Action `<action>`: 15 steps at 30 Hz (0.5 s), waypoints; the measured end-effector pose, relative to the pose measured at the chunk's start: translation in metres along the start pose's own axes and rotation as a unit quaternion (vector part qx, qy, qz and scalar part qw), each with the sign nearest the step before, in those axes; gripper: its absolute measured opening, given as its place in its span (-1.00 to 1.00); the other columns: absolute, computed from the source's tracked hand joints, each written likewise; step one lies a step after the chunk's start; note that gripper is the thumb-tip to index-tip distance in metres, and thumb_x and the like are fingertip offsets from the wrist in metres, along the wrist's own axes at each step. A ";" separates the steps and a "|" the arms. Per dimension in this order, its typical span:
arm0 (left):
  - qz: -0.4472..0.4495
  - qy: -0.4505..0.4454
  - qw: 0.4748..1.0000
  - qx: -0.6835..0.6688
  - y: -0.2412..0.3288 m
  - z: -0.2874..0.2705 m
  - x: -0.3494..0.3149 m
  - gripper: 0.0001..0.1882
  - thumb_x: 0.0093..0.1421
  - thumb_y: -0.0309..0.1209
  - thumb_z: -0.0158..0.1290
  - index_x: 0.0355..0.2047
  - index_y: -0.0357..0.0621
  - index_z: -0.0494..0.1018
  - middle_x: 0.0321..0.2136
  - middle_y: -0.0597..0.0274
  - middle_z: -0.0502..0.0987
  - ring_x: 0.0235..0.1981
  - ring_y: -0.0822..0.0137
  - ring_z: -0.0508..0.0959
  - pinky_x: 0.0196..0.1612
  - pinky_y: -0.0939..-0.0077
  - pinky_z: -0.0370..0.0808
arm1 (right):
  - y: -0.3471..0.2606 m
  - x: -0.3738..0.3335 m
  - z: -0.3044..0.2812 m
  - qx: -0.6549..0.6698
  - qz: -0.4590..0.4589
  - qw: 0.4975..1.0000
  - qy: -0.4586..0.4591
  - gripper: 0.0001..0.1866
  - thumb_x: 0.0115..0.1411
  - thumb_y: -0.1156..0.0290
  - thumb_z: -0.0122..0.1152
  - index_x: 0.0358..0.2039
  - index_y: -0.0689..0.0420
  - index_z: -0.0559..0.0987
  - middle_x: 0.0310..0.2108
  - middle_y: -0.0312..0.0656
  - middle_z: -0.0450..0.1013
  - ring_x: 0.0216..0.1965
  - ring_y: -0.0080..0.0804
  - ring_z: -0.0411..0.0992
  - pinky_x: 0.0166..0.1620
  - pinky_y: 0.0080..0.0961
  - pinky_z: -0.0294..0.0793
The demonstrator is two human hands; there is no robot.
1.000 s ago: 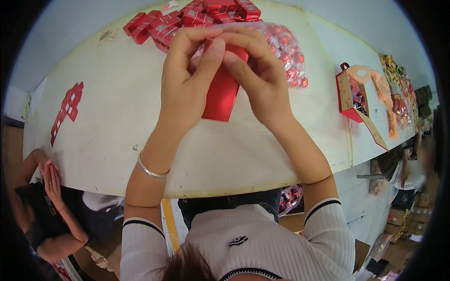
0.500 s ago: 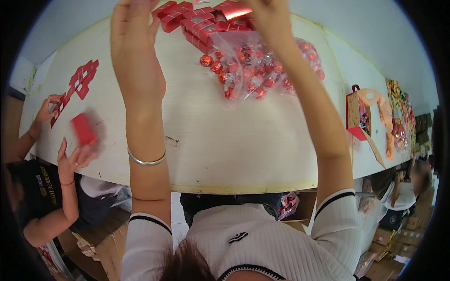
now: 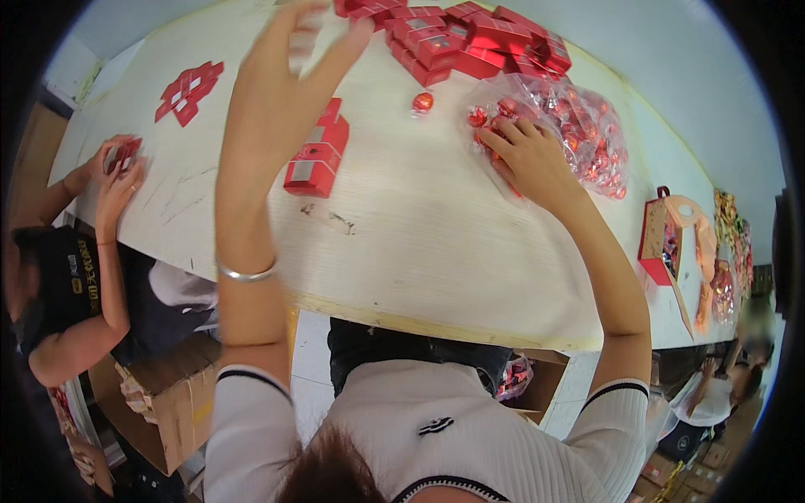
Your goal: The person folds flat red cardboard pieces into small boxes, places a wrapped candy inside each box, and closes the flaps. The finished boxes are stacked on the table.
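Note:
My left hand [image 3: 285, 80], blurred by motion, is raised over the far left part of the table with thumb and fingers apart. Partly hidden beneath it, a short row of red boxes [image 3: 317, 168] stands on the white table [image 3: 402, 226]. With spread, bent fingers, my right hand [image 3: 528, 159] rests on red-wrapped candies at the mouth of a clear plastic bag [image 3: 599, 159]. Whether its fingertips grip a candy is hard to make out. One loose red candy [image 3: 423, 103] lies between my hands.
Red boxes [image 3: 478, 42] are piled at the far side. Flat red cardboard pieces [image 3: 189, 92] lie at the left, near a co-worker's hands [image 3: 122, 172] holding a small red piece. An open carton [image 3: 662, 235] stands at the right. Cardboard boxes [image 3: 168, 402] sit below the table.
My right hand has come back from the far pile to the candy bag. A row of red boxes now stands under my left hand. The co-worker's hands have come together; the view has shifted.

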State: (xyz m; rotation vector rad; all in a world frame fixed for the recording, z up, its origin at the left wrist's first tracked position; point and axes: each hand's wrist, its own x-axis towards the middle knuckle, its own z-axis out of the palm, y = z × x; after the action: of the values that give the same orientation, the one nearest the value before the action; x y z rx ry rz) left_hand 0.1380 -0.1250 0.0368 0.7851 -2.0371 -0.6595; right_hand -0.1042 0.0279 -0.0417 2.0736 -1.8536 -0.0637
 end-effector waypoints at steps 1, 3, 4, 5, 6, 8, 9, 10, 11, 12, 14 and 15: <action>-0.036 -0.049 0.993 0.100 -0.010 0.001 -0.010 -0.36 0.05 -0.01 0.04 0.02 -0.18 0.25 -0.19 0.02 0.41 -0.19 0.27 0.42 -0.10 0.45 0.34 | 0.004 -0.007 -0.004 0.002 0.008 1.000 -0.023 -0.60 0.00 0.35 0.14 -0.08 -0.04 0.40 -0.21 -0.27 0.36 -0.12 -0.35 0.31 -0.19 -0.42 0.38; -0.089 -0.140 0.956 0.243 -0.024 0.009 -0.027 -0.20 -0.05 0.06 0.10 0.13 -0.06 0.13 -0.19 -0.04 0.42 -0.21 0.18 0.46 -0.17 0.37 0.40 | 0.013 -0.012 -0.006 0.021 0.018 0.999 -0.032 -0.61 -0.01 0.35 0.16 -0.10 -0.03 0.41 -0.19 -0.25 0.37 -0.10 -0.32 0.30 -0.15 -0.38 0.36; -0.116 -0.193 0.930 0.291 -0.025 0.014 -0.032 -0.17 -0.05 0.07 0.08 0.15 -0.05 0.09 -0.18 -0.06 0.42 -0.21 0.14 0.47 -0.18 0.33 0.41 | 0.017 -0.015 -0.007 0.031 0.023 0.999 -0.036 -0.61 -0.02 0.35 0.16 -0.11 -0.02 0.41 -0.18 -0.25 0.37 -0.08 -0.30 0.30 -0.13 -0.36 0.35; -0.146 -0.241 0.897 0.340 -0.025 0.017 -0.036 -0.15 -0.05 0.07 0.07 0.17 -0.04 0.05 -0.16 -0.08 0.41 -0.21 0.09 0.48 -0.20 0.29 0.43 | 0.015 -0.016 -0.007 0.031 0.044 0.998 -0.041 -0.61 -0.02 0.36 0.17 -0.11 -0.03 0.41 -0.17 -0.23 0.37 -0.07 -0.29 0.29 -0.11 -0.34 0.33; -0.147 -0.259 0.890 0.344 -0.028 0.022 -0.039 -0.15 -0.05 0.02 0.09 0.18 -0.02 0.02 -0.17 -0.08 0.41 -0.21 0.09 0.48 -0.18 0.33 0.42 | 0.010 -0.014 -0.006 0.032 0.065 0.996 -0.046 -0.60 -0.02 0.36 0.17 -0.10 -0.03 0.41 -0.17 -0.22 0.37 -0.05 -0.28 0.29 -0.09 -0.33 0.31; -0.150 -0.295 0.877 0.349 -0.038 0.030 -0.044 -0.12 -0.07 -0.07 0.15 0.21 0.03 -0.03 -0.18 -0.09 0.41 -0.22 0.09 0.48 -0.14 0.39 0.39 | -0.006 -0.009 -0.005 -0.028 0.053 0.998 0.036 -0.67 -0.07 0.38 0.18 -0.22 0.06 0.47 -0.22 -0.18 0.38 -0.07 -0.24 0.28 -0.02 -0.30 0.25; -0.149 -0.280 0.908 0.275 -0.042 0.031 -0.045 -0.12 -0.07 -0.14 0.16 0.21 0.04 -0.04 -0.17 -0.06 0.41 -0.21 0.12 0.48 -0.14 0.40 0.39 | -0.010 -0.005 -0.001 -0.065 0.027 0.997 0.039 -0.70 -0.10 0.39 0.18 -0.28 0.08 0.49 -0.24 -0.18 0.38 -0.08 -0.25 0.29 -0.02 -0.30 0.24; -0.146 -0.263 0.933 0.198 -0.047 0.031 -0.045 -0.11 -0.08 -0.21 0.18 0.21 0.06 -0.05 -0.16 -0.04 0.42 -0.20 0.15 0.48 -0.13 0.40 0.38 | -0.012 -0.001 0.004 -0.101 0.001 0.994 0.042 -0.74 -0.12 0.40 0.18 -0.33 0.11 0.50 -0.26 -0.18 0.38 -0.10 -0.25 0.29 -0.01 -0.30 0.23; -0.145 -0.248 0.950 0.119 -0.050 0.030 -0.045 -0.10 -0.09 -0.29 0.19 0.22 0.07 -0.06 -0.14 -0.01 0.42 -0.20 0.18 0.47 -0.12 0.40 0.38 | -0.013 0.000 0.011 -0.136 -0.026 0.990 0.043 -0.77 -0.14 0.41 0.19 -0.39 0.14 0.52 -0.28 -0.18 0.37 -0.11 -0.26 0.29 0.00 -0.30 0.23; -0.133 -0.228 0.964 0.020 -0.051 0.030 -0.044 -0.11 -0.10 -0.35 0.20 0.21 0.03 -0.04 -0.13 0.01 0.41 -0.21 0.23 0.47 -0.15 0.43 0.40 | -0.009 0.003 0.017 -0.105 -0.039 0.991 0.068 -0.88 -0.16 0.42 0.14 -0.55 0.17 0.51 -0.33 -0.19 0.37 -0.14 -0.26 0.29 -0.01 -0.26 0.22; -0.110 -0.179 0.961 -0.179 -0.055 0.029 -0.041 -0.12 -0.13 -0.49 0.21 0.19 -0.04 -0.01 -0.11 0.05 0.40 -0.23 0.33 0.47 -0.19 0.50 0.43 | -0.006 0.005 0.014 -0.012 -0.018 0.995 0.097 -0.89 -0.08 0.42 0.09 -0.54 0.16 0.50 -0.34 -0.16 0.37 -0.18 -0.22 0.31 -0.06 -0.23 0.25; -0.132 -0.177 0.948 -0.230 -0.058 0.028 -0.041 -0.15 -0.11 -0.49 0.20 0.17 -0.07 0.00 -0.11 0.07 0.40 -0.21 0.35 0.46 -0.17 0.50 0.42 | -0.006 0.009 0.008 0.034 -0.010 0.993 0.111 -0.89 -0.04 0.41 0.06 -0.54 0.16 0.50 -0.35 -0.15 0.37 -0.20 -0.20 0.32 -0.09 -0.22 0.27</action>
State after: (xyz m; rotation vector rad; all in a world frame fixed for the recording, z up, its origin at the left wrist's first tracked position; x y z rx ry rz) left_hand 0.1502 -0.1297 -0.0384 0.6972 -1.9790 -1.4571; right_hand -0.0995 0.0181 -0.0490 2.0514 -1.7224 0.2192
